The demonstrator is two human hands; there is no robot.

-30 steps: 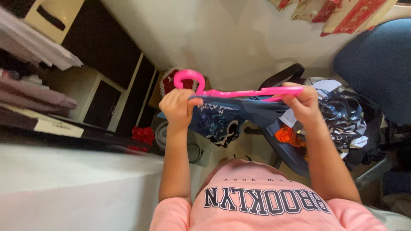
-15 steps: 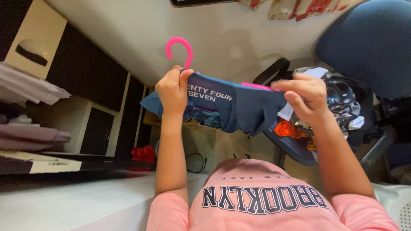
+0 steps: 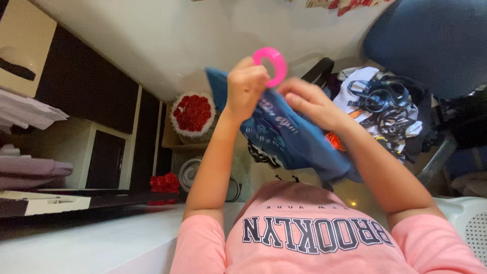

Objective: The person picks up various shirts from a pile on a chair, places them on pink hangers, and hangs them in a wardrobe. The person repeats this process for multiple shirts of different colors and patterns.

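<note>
Beside the heaped chair (image 3: 385, 106), left hand (image 3: 245, 86) is gripping a pink plastic hanger hook (image 3: 271, 63); right hand (image 3: 309, 104) is pinching soft blue printed shirt (image 3: 289, 137).

One head-worn camera looks steeply down, close over the raised hands.

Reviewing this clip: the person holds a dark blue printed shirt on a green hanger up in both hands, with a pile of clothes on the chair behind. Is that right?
Not quite: the hanger is bright pink, not green, as the head view shows. The rest stands: the left hand has its grip at the hanger's hook, the right hand is on the dark blue printed shirt, and a pile of clothes lies on the chair behind.
</note>
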